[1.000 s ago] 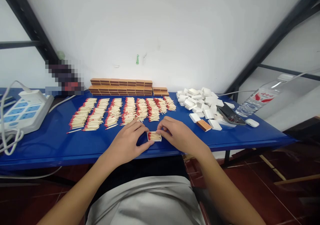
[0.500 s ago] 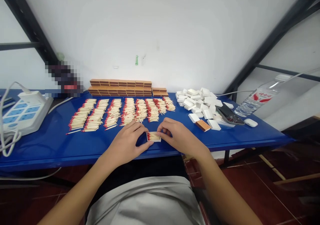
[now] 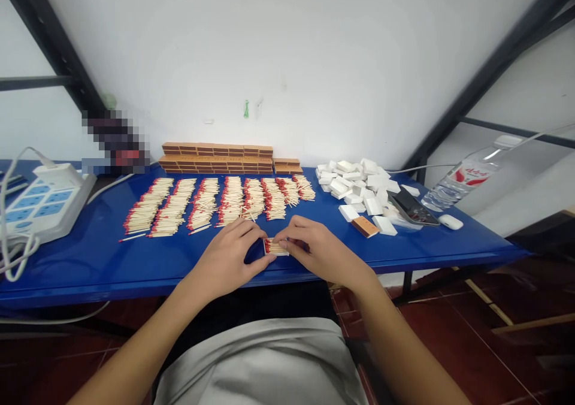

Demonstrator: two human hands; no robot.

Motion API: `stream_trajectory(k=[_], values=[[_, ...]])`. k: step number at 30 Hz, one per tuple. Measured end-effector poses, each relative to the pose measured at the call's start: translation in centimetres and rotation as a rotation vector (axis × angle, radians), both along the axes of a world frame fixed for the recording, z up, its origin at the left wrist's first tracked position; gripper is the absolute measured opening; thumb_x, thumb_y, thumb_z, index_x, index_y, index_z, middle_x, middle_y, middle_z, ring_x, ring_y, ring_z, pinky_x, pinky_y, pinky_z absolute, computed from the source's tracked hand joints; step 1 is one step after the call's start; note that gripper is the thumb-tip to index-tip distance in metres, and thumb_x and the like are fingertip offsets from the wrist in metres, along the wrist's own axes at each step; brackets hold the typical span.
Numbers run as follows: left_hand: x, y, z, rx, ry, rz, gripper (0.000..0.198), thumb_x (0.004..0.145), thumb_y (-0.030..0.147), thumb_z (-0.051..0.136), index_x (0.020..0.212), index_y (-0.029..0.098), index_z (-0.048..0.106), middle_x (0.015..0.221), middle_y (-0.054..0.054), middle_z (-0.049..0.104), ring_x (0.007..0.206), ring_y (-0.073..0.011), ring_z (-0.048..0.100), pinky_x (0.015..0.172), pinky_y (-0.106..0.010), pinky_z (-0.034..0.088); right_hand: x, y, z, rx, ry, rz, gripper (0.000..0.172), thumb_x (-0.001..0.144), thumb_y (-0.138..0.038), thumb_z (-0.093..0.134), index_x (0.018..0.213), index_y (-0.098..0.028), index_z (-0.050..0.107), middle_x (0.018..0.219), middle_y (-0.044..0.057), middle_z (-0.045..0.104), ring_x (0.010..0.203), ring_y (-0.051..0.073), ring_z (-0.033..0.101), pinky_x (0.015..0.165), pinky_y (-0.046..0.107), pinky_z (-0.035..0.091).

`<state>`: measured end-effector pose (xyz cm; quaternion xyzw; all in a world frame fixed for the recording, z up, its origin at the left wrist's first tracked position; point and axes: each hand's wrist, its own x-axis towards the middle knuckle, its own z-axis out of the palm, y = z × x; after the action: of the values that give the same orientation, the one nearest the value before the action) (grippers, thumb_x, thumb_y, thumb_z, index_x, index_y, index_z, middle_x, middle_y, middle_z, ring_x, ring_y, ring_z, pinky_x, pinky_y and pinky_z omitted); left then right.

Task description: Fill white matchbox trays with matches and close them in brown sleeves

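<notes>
A small white matchbox tray lies on the blue table near its front edge, filled with red-headed matches. My left hand holds the tray's left end between thumb and forefinger. Over the right part of the tray is my right hand, its thumb and forefinger drawn together at the matches. Whether those fingertips pinch any match is hidden. Beyond my hands, several piles of matches lie side by side.
Brown matchboxes are stacked along the wall. At right lie a heap of white trays, one brown matchbox sleeve, a phone and a white earbud case. A water bottle leans there; a power strip sits left.
My right hand's fingertips have moved left, from the tray's right end to over its matches. My left hand and the tray have stayed in place.
</notes>
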<state>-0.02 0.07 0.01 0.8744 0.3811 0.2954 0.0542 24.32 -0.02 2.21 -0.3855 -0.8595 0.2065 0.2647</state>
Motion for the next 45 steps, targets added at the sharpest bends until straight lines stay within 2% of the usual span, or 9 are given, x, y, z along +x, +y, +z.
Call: stream_trajectory(k=[6,13,17,20,24,28,33,41,45], values=[[0.0,0.0,-0.1,0.004,-0.006,0.002,0.021,0.101,0.042,0.071,0.108,0.023,0.068,0.110,-0.008,0.071,0.109,-0.0282,0.067,0.100,-0.047,0.056,1.7,0.8,0.3,0.039,0.013,-0.083,0.021,0.107,-0.031,0.059,0.110,-0.026,0.079,0.095,0.005,0.065,0.081,0.019,0.062,0.074,0.033,0.050],[-0.1,0.0,-0.2,-0.007,-0.002,0.012,0.019,0.100,0.042,0.072,0.107,0.024,0.068,0.110,-0.007,0.071,0.109,-0.0283,0.068,0.101,-0.047,0.055,10.6,2.4,-0.4,0.288,-0.202,-0.678,0.024,0.100,-0.044,0.062,0.104,-0.022,0.073,0.093,0.012,0.069,0.088,0.031,0.065,0.079,0.043,0.049],[-0.1,0.0,-0.1,0.007,-0.008,0.008,0.018,0.101,0.041,0.071,0.107,0.024,0.068,0.111,-0.007,0.071,0.109,-0.0279,0.067,0.102,-0.046,0.055,15.4,2.1,-2.3,0.178,-0.303,-0.713,0.042,0.092,-0.062,0.069,0.101,-0.021,0.072,0.102,0.015,0.072,0.101,0.037,0.065,0.089,0.049,0.051],[0.0,0.0,0.0,0.028,-0.032,0.000,0.017,0.101,0.039,0.071,0.107,0.024,0.067,0.110,-0.007,0.071,0.108,-0.0267,0.068,0.101,-0.045,0.054,16.6,1.8,-2.9,0.127,-0.273,-0.697,0.044,0.091,-0.064,0.069,0.099,-0.022,0.073,0.104,0.015,0.074,0.106,0.038,0.064,0.093,0.051,0.051],[0.1,-0.1,0.2,0.037,-0.057,0.002,0.015,0.101,0.037,0.072,0.106,0.024,0.066,0.106,-0.005,0.071,0.104,-0.0252,0.068,0.097,-0.043,0.055,14.6,0.8,-1.7,0.084,-0.144,-0.557,0.040,0.092,-0.062,0.073,0.108,-0.025,0.073,0.113,0.012,0.074,0.107,0.034,0.065,0.091,0.046,0.053],[0.1,-0.1,0.3,0.057,-0.083,-0.005,0.014,0.101,0.036,0.072,0.105,0.023,0.066,0.103,-0.005,0.072,0.100,-0.0242,0.068,0.094,-0.041,0.054,9.5,-1.0,-0.2,-0.012,-0.036,-0.379,0.040,0.093,-0.058,0.077,0.117,-0.027,0.073,0.118,0.009,0.074,0.093,0.027,0.067,0.077,0.038,0.055],[0.2,0.0,0.2,0.103,-0.130,-0.024,0.016,0.100,0.035,0.073,0.108,0.022,0.068,0.101,-0.006,0.073,0.098,-0.0239,0.069,0.093,-0.039,0.055,4.0,-1.8,0.1,0.015,-0.008,-0.207,0.033,0.095,-0.048,0.079,0.121,-0.028,0.074,0.114,0.006,0.073,0.090,0.023,0.067,0.078,0.036,0.055],[0.0,0.0,-0.1,0.125,-0.121,-0.039,0.019,0.100,0.035,0.074,0.108,0.019,0.068,0.098,-0.006,0.073,0.095,-0.0242,0.069,0.089,-0.040,0.056,3.6,-1.5,-0.4,0.008,0.115,-0.146,0.034,0.097,-0.043,0.078,0.128,-0.028,0.073,0.120,0.007,0.072,0.099,0.023,0.069,0.079,0.035,0.060],[-0.1,0.2,-0.3,0.121,-0.122,-0.050,0.021,0.099,0.032,0.077,0.112,0.020,0.068,0.103,-0.007,0.074,0.099,-0.0238,0.070,0.091,-0.040,0.057,3.4,-1.4,-0.9,0.049,0.140,-0.165,0.037,0.097,-0.038,0.079,0.131,-0.028,0.071,0.124,0.007,0.072,0.107,0.025,0.070,0.088,0.037,0.061]])
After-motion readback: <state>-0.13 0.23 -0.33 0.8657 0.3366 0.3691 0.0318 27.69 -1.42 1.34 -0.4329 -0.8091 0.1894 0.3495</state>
